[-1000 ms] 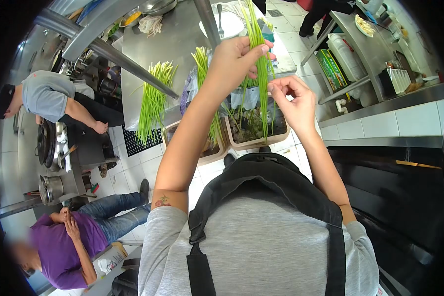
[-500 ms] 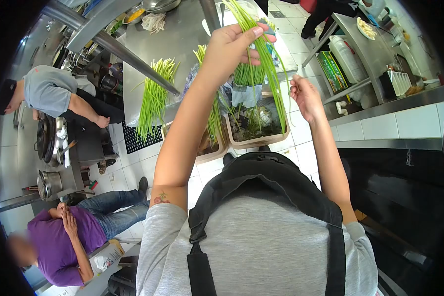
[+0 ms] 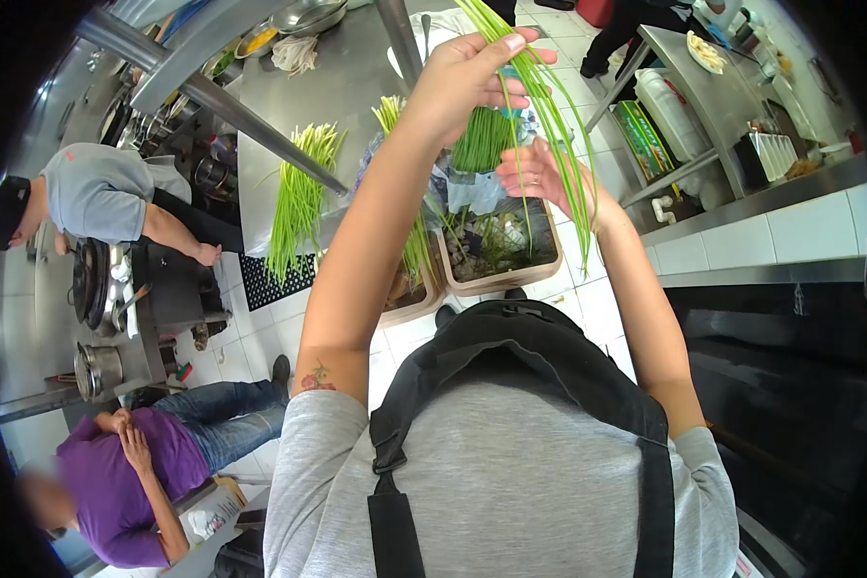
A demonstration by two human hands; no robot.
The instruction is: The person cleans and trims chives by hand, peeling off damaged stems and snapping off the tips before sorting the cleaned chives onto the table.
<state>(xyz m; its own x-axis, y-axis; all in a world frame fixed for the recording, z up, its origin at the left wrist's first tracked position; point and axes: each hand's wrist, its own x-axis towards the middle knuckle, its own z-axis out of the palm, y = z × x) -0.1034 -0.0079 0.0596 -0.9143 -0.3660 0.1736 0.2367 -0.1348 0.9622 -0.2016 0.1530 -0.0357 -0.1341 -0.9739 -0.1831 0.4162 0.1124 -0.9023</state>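
Observation:
My left hand grips a thin bunch of long green stalks near its upper end, and the stalks hang down to the right. Behind their lower part is my right hand, fingers apart and pointing left; whether it touches them is unclear. A dense green bunch lies just beyond, between my hands. Below it stands a bin holding scraps and loose stalks. Another bunch lies on the steel table at the left, and a further one is partly hidden by my left arm.
A metal post and rail cross above the table. A second bin stands beside the first. Two people are at the left, one in purple. Someone in dark trousers stands at the top right near a steel shelf.
The stalks in my left hand have swung to the right and tilted. My right hand first moved away to the right, then came back left behind them with its fingers opened.

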